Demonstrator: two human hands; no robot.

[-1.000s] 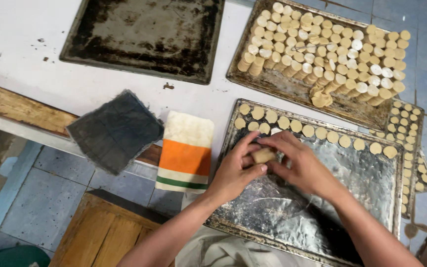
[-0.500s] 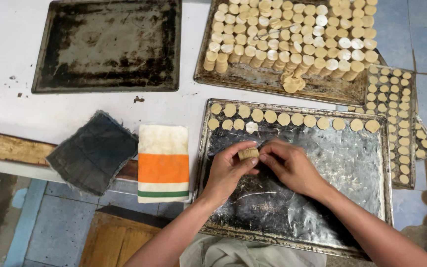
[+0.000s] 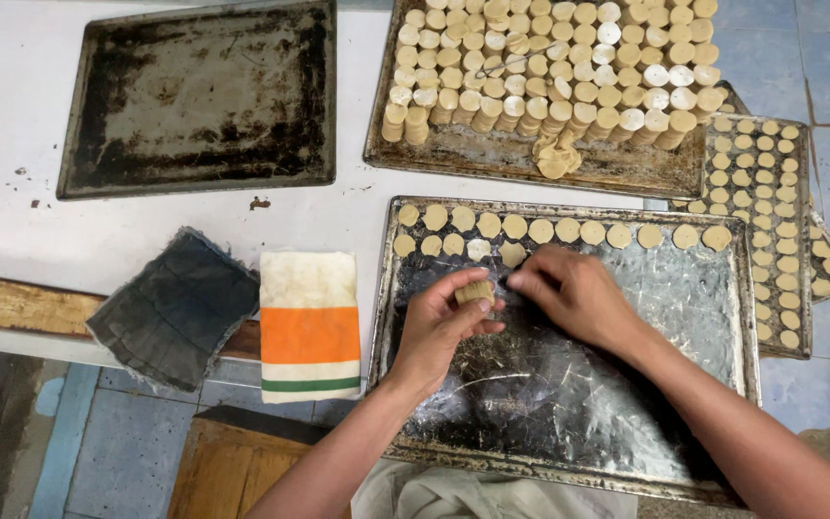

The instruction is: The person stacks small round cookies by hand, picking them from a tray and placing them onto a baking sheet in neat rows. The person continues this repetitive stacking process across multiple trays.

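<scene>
I am looking straight down at my two hands working over a greased, silvery baking tray (image 3: 626,404) that is sitting at the near edge of the white counter (image 3: 12,106). My left hand (image 3: 439,327) is curling around a short stack of pale dough discs (image 3: 476,291), fingers closed on it and holding it just above the tray's surface. My right hand (image 3: 573,298) is reaching in beside it, fingertips pinched narrow right next to the top of that stack; whether a single disc is sitting between those fingertips I cannot tell.

Along the far edge of this tray a row of flat discs (image 3: 569,231) is running from left to right, and a second, shorter row (image 3: 458,248) is starting beneath it at the left end, just beyond my hands. The remaining part of the tray is showing bare shiny metal.

Past it, a second tray (image 3: 492,159) is carrying many upright stacks of the same discs (image 3: 549,67), packed close together, with a few loose ones (image 3: 554,159) lying at their front. To the right, a narrower tray (image 3: 770,317) filled with single discs is lying partly under the others. To the left, a dark, empty-looking tray (image 3: 199,96) is resting on the counter. Nearer me, a dark grey cloth (image 3: 177,308) and a folded cloth with orange and green stripes (image 3: 309,327) are hanging over the counter's front edge, side by side and touching.
</scene>
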